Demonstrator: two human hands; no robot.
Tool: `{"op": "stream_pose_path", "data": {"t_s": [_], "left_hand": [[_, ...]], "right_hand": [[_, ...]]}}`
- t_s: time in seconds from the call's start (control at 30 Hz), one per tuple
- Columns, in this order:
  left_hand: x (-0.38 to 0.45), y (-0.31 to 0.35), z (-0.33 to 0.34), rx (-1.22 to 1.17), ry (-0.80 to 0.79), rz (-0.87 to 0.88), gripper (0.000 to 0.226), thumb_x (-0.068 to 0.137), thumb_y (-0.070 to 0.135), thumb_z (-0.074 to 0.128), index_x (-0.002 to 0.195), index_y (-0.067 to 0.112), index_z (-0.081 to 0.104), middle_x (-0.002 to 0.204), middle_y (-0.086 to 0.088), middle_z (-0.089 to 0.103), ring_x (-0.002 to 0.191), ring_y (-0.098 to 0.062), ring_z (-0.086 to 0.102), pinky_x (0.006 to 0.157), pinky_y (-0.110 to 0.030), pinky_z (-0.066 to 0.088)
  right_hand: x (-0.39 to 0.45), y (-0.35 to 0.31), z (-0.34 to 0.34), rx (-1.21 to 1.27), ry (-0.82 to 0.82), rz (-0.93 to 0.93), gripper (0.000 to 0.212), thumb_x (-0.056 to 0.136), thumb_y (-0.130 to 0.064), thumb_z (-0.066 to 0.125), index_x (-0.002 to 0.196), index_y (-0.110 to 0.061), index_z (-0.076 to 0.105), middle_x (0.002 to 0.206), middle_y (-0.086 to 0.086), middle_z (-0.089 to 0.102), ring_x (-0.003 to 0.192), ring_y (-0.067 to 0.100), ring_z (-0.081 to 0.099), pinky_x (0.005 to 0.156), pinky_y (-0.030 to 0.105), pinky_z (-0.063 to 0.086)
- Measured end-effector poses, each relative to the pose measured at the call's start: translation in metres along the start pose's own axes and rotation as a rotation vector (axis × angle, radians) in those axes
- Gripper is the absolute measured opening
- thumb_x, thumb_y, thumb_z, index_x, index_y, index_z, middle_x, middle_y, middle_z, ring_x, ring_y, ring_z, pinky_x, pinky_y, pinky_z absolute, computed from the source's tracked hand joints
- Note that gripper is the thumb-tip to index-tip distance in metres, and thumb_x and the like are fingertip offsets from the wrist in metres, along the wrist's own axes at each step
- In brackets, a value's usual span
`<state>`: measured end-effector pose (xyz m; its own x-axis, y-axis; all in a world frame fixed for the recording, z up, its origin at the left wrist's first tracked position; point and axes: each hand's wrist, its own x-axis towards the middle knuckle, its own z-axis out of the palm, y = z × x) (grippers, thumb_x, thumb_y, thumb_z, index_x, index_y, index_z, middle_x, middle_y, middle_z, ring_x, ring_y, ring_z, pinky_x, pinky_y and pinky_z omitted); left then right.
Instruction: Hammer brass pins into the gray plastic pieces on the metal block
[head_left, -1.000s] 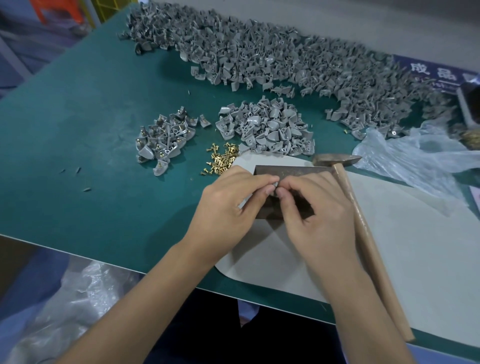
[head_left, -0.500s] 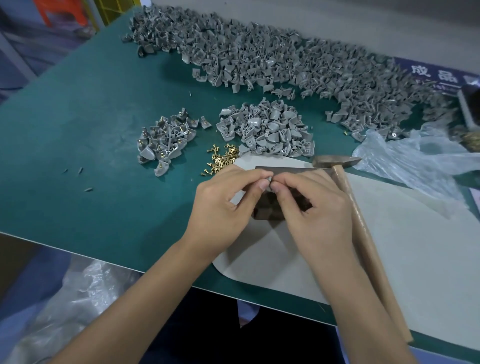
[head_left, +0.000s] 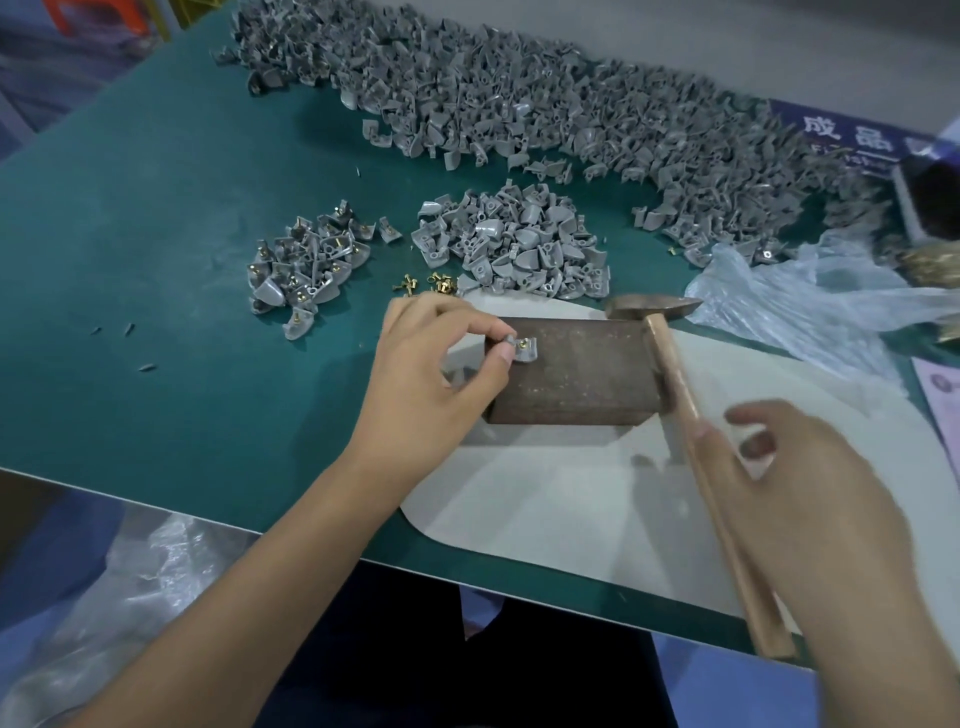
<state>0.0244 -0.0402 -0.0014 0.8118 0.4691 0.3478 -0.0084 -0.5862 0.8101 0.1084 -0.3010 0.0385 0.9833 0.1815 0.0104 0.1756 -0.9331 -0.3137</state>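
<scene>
Brass pin (head_left: 524, 342) sits upright in the gray piece (head_left: 521, 351) our left hand (head_left: 431, 379) pinches on the block (head_left: 576, 371); right hand (head_left: 810, 499), loose and empty, hovers nearest the hammer handle (head_left: 696, 447).

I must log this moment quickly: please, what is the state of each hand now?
Left hand: pinches the gray plastic piece on the metal block.
Right hand: open, holding nothing, blurred, beside the hammer.

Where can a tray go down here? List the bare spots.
Bare: green mat left of the small pinned-piece pile; white board nearside of the metal block. Crowded: far edge under the big gray heap, plastic bag far right.
</scene>
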Motion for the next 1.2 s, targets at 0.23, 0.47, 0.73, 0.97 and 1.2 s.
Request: {"op": "stream_pose_path", "data": {"t_s": [0.23, 0.47, 0.73, 0.97, 1.2], "left_hand": [[0.000, 0.002, 0.000, -0.033, 0.005, -0.029, 0.006, 0.093, 0.025, 0.072, 0.098, 0.027, 0.075, 0.104, 0.016, 0.061, 0.114, -0.005, 0.046, 0.093, -0.026, 0.042], [0.001, 0.000, 0.001, -0.055, -0.003, -0.044, 0.006, 0.095, 0.028, 0.071, 0.099, 0.032, 0.074, 0.104, 0.020, 0.060, 0.116, -0.007, 0.046, 0.081, -0.028, 0.044], [0.001, 0.000, 0.000, -0.062, -0.003, -0.049, 0.005, 0.094, 0.027, 0.071, 0.099, 0.028, 0.074, 0.104, 0.019, 0.060, 0.114, -0.004, 0.046, 0.089, -0.030, 0.045], [0.003, 0.003, 0.000, -0.010, 0.010, -0.011, 0.004, 0.095, 0.024, 0.072, 0.097, 0.025, 0.075, 0.103, 0.010, 0.063, 0.113, -0.011, 0.048, 0.095, -0.017, 0.036], [0.003, 0.003, 0.000, -0.020, 0.041, 0.016, 0.004, 0.092, 0.020, 0.076, 0.095, 0.021, 0.078, 0.098, 0.008, 0.064, 0.108, -0.014, 0.051, 0.091, -0.013, 0.034]], "right_hand": [[0.000, 0.007, -0.011, 0.431, -0.277, 0.054, 0.006, 0.086, -0.029, 0.074, 0.092, -0.030, 0.075, 0.064, -0.001, 0.065, 0.050, 0.010, 0.059, 0.052, 0.032, 0.049], [0.043, -0.014, -0.013, 1.311, -0.847, 0.457, 0.039, 0.083, -0.031, 0.062, 0.113, -0.006, 0.066, 0.085, 0.009, 0.067, 0.061, 0.015, 0.066, 0.038, 0.022, 0.050], [0.043, -0.019, -0.007, 1.053, -0.443, 0.207, 0.020, 0.110, -0.039, 0.048, 0.116, -0.031, 0.066, 0.062, -0.002, 0.044, 0.039, 0.006, 0.030, 0.030, 0.019, 0.030], [0.007, -0.035, -0.032, 0.393, -0.023, -0.397, 0.020, 0.101, -0.050, 0.044, 0.117, -0.048, 0.056, 0.083, -0.016, 0.064, 0.070, 0.009, 0.059, 0.063, 0.035, 0.050], [-0.013, -0.065, -0.025, 0.097, 0.146, -0.539, 0.035, 0.108, -0.044, 0.037, 0.142, -0.051, 0.044, 0.097, -0.008, 0.072, 0.081, 0.034, 0.067, 0.064, 0.047, 0.056]]}}
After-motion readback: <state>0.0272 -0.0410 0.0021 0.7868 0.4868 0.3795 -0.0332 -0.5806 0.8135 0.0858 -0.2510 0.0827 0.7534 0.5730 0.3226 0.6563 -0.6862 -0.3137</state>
